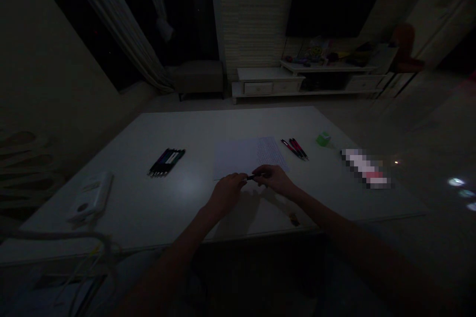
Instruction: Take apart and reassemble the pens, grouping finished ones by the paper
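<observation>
The left hand (226,193) and right hand (274,182) pinch a dark pen (253,177) between their closed fingers (241,180), at the near edge of a paper (236,156) on the table (186,131).

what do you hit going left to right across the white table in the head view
white plastic device → bundle of dark pens → sheet of paper → red-and-black pens → small green block → pixelated long object
</observation>
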Demonstrator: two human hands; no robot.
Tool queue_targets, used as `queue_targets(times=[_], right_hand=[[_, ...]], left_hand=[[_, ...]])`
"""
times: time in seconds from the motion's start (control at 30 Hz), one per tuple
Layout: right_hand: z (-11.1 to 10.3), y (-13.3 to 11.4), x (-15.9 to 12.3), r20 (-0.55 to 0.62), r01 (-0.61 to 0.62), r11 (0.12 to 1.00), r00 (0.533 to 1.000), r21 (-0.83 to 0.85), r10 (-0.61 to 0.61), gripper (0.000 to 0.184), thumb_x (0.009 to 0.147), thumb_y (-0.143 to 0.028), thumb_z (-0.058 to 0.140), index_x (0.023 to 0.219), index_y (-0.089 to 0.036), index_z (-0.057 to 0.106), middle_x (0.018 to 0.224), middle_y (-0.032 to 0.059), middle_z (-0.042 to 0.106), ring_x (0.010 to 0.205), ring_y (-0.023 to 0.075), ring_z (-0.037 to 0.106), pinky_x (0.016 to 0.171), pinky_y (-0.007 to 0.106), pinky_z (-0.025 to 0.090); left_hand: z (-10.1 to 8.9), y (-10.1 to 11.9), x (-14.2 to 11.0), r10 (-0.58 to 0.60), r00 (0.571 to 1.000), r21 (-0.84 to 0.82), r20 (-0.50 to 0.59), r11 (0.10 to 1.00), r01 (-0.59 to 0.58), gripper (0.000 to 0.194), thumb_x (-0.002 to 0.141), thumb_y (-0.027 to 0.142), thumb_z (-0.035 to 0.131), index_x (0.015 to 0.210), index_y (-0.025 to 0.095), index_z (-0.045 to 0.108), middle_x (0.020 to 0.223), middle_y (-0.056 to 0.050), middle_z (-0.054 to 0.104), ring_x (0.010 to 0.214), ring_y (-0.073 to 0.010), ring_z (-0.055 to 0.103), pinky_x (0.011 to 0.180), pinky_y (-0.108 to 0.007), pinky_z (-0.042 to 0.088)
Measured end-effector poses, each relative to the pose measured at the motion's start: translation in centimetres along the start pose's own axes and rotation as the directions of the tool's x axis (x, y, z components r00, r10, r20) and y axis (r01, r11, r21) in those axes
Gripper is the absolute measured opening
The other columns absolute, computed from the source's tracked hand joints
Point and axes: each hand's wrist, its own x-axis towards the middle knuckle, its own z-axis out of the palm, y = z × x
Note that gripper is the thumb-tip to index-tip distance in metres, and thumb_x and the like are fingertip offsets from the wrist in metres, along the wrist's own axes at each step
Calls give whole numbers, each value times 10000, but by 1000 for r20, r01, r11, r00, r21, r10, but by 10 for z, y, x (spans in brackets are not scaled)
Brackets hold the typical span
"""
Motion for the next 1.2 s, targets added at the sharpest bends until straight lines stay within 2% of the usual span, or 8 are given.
queue_targets(times=[0.17,0.37,0.47,0.6,0.8,0.93,1.07,1.2], right_hand=[[3,1,-1,5,-26,998,1000,-60,27,327,752,-434,549,661,-128,621,569,37,628,445,106,533,458,223,404],[2,1,-2,-192,95,980,973,-175,-129,165,643,-298,669,745,-171,644,731,29,669,669,151,602,619,259,451],[1,1,-2,-203,99,983,971,-156,-130,187,632,-288,675,778,-174,650,737,25,672,653,150,603,615,263,455],[-3,3,0,-157,99,982,980,-161,-125,198,640,-302,665,780,-162,662,736,40,677,661,155,608,615,265,457],[-27,17,-1,-240,34,967,966,-251,-96,177,640,-277,662,775,-162,664,743,46,683,676,161,622,659,279,473],[-23,33,-7,-210,-27,933,976,-360,-52,163,649,-256,665,784,-164,672,758,50,681,685,165,618,647,272,467],[-6,45,-9,-175,48,851,971,-523,-163,115,665,-225,670,773,-185,676,778,49,661,789,187,585,719,301,442],[-1,43,-7,-214,138,837,933,-529,-290,193,661,-236,703,839,-178,656,830,52,624,822,182,550,747,305,435]], left_hand=[[2,0,-1,29,1000,-10,2,1000,-29,197,887,188,376,986,195,547,925,-60,619,852,-169,580,735,-268,412],[0,3,-1,-42,998,-100,52,994,47,219,906,239,321,996,201,517,876,-57,628,773,-172,589,664,-266,404],[-1,3,-1,-36,999,-153,32,987,41,222,904,312,354,1049,231,501,924,-44,621,786,-165,582,673,-258,401],[-2,-2,-1,-14,999,-67,41,998,17,237,912,317,326,928,218,541,833,-24,599,751,-153,562,669,-249,385],[-9,-21,-3,-64,997,34,41,997,62,268,927,299,281,875,201,525,811,-26,583,722,-146,541,650,-249,366],[-11,-29,-5,-87,996,30,34,996,86,269,928,306,277,874,202,519,830,-30,591,742,-151,539,665,-252,363],[-9,-29,-7,-82,996,30,46,996,81,259,926,305,281,875,207,516,803,-24,582,723,-150,538,641,-247,353],[-6,-26,-6,-82,995,32,50,996,80,268,926,305,279,868,204,521,794,-25,583,720,-149,543,635,-243,351]])
